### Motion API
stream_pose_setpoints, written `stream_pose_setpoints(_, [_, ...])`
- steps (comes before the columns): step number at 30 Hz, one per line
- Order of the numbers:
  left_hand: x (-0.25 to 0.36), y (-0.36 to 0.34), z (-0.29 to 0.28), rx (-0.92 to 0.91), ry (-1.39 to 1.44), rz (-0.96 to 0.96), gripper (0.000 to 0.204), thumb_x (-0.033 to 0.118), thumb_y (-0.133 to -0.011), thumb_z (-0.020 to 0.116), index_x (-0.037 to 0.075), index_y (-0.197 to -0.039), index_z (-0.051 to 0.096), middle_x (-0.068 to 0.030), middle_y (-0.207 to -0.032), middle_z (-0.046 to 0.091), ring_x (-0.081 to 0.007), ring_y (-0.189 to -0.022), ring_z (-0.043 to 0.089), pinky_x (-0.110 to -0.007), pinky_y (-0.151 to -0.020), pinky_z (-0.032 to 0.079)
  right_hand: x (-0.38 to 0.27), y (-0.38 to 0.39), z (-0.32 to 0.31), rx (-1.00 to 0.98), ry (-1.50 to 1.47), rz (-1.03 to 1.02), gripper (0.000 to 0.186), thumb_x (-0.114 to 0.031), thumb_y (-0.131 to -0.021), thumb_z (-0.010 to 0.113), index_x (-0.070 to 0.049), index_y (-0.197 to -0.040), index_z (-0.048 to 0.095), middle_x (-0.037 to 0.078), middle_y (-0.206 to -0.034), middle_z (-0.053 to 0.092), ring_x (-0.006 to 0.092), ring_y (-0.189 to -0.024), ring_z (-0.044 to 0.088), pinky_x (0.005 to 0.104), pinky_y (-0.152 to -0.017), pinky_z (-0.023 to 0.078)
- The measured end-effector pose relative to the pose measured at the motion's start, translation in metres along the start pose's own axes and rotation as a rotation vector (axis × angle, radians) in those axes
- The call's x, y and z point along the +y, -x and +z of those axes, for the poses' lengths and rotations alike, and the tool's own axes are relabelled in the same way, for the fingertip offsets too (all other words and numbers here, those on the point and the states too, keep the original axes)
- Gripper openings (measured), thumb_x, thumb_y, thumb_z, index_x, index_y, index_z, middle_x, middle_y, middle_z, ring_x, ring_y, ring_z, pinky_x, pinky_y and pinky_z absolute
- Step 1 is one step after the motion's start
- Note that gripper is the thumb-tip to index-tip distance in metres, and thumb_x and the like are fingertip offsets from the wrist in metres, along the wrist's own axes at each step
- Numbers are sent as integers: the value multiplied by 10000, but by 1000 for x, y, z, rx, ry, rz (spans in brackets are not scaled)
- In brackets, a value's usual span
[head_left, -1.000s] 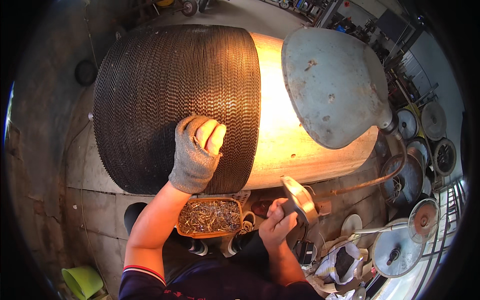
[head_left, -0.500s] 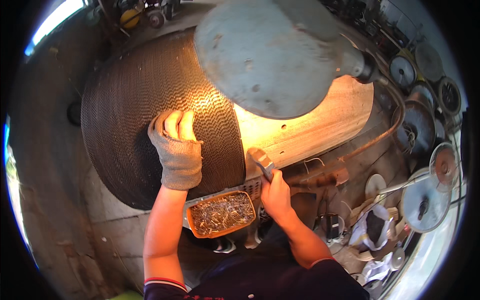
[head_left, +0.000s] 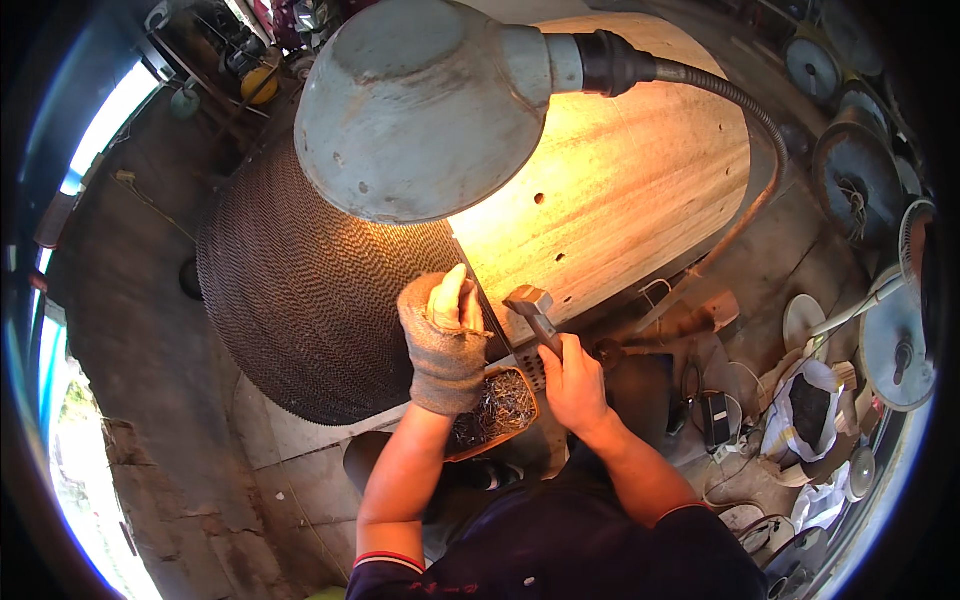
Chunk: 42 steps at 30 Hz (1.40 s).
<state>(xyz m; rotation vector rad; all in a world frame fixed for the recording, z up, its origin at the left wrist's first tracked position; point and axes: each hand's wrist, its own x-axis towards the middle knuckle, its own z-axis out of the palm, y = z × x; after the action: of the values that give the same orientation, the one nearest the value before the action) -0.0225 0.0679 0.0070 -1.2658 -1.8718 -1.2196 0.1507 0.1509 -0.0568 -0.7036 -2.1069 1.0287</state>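
Note:
My left hand (head_left: 443,335), in a grey fingerless glove, is curled closed at the seam between the drum's dark toothed covering (head_left: 290,310) and its pale wooden surface (head_left: 640,170); anything pinched in it is hidden. Just right of it, my right hand (head_left: 575,385) grips a hammer (head_left: 530,305), its head over the wood near the seam. Below both lies an orange tray (head_left: 533,410) of small metal pins or nails, partly hidden by the glove. A grey lamp (head_left: 410,120) hangs over the drum, lighting the wood, which has a few dark holes.
The lamp's flexible arm (head_left: 750,110) curves down the right side. Round metal discs (head_left: 895,340), a white sack (head_left: 800,410), cables and a dark box (head_left: 716,420) crowd the right. Wheeled equipment (head_left: 260,85) stands at the back left, near a bright opening.
My view has turned. My left hand has shifted right to the covering's edge; the hammer has come left, close beside it. The lamp now appears further left, over the covering's far part.

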Motion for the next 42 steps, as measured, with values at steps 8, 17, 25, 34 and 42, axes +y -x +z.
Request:
stream_pose_setpoints(8, [8,-6,-1,-106,-23,-185,588,-80,-843,716,64,-1393,567,-74,-965,678,-265,-964,629,-413,-914,510,-1,-10,-2,-17,-24,-33,233,-194,-1014,662,8,-1044,549,281,-821,657,514,-734,647,553,-608,502])
stream_pose_setpoints(17, [11,-15,20,-57,-169,-135,592,-3,-741,759,6,-1297,555,-71,-895,625,-309,-889,594,-473,-869,460,-24,-30,-4,-5,17,-128,207,-157,-1037,627,25,-1111,560,284,-845,659,507,-766,655,504,-636,512])
stream_pose_setpoints(25, [7,-13,28,30,-295,-42,582,7,-715,739,-5,-1271,569,-81,-836,611,-316,-765,600,-477,-766,472,-32,-39,-13,-86,134,-72,172,-132,-1038,600,29,-1086,564,288,-811,651,517,-751,652,503,-613,514])
stream_pose_setpoints(34, [29,-10,12,-31,-374,-120,741,24,-731,801,-54,-1410,516,-91,-1054,627,-315,-1033,597,-471,-955,486,-27,-41,-8,3,68,-155,253,-177,-1062,568,47,-1178,573,221,-795,661,423,-669,665,455,-604,519])
stream_pose_setpoints(42, [43,97,-37,-544,-253,-148,411,124,-814,758,20,-1202,666,-154,-1043,626,-363,-967,605,-504,-883,480,-7,-43,11,18,-17,-189,262,-190,-1069,559,60,-1148,564,179,-743,618,246,-626,623,386,-575,491])
